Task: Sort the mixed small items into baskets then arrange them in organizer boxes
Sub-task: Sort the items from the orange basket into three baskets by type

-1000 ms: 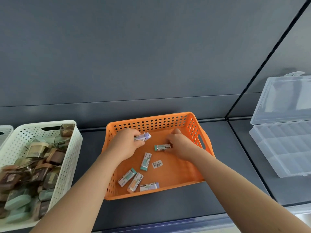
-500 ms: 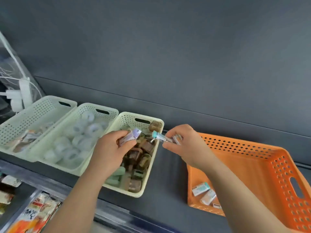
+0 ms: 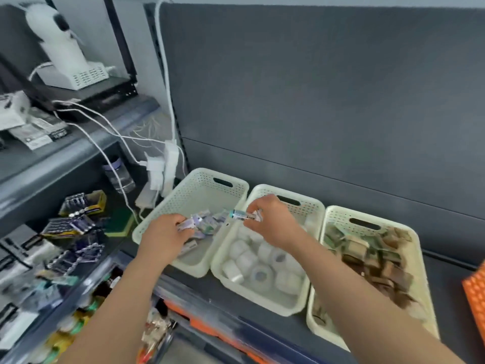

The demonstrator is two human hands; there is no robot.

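Three cream baskets (image 3: pixel 194 266), one orange basket (image 3: pixel 476 292). Two hands: left hand (image 3: pixel 162 235), right hand (image 3: pixel 273 222). The rolls (image 3: pixel 259 274) and erasers (image 3: pixel 242 216) blur beyond counting.

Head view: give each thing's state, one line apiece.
Left hand, holds purple-tipped packet over left basket.
Right hand, pinches teal-tipped packet.
Left basket, holds small packets.
Middle basket, holds white rolls.
Right basket, holds brown and green items.
Orange basket, only its edge visible.

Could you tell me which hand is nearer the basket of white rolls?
Right. The right hand is above the rolls basket, rear left; the left hand is above the neighbouring basket.
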